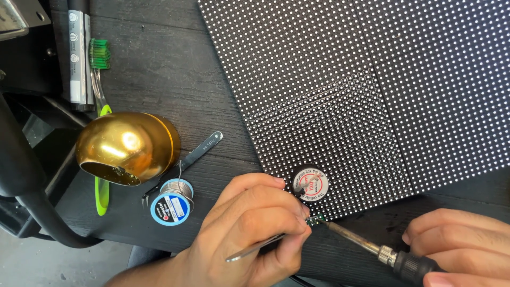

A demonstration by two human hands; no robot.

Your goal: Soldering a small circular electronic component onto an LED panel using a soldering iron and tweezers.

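Observation:
My left hand [249, 228] pinches metal tweezers [255, 248], their tips meeting the near edge of a black dotted LED panel [372, 79]. My right hand [462, 244] grips the dark handle of a soldering iron [382, 253], whose thin tip points left and touches the same spot by the tweezers' tips. A small round tin [310, 184] with a white label rests on the panel just above that spot.
A gold dome lamp shade [125, 149] on a black arm hangs over the dark wooden table [159, 69]. Beside it lie a solder spool [171, 204], spare tweezers [196, 151], and a green-bristled brush [99, 58].

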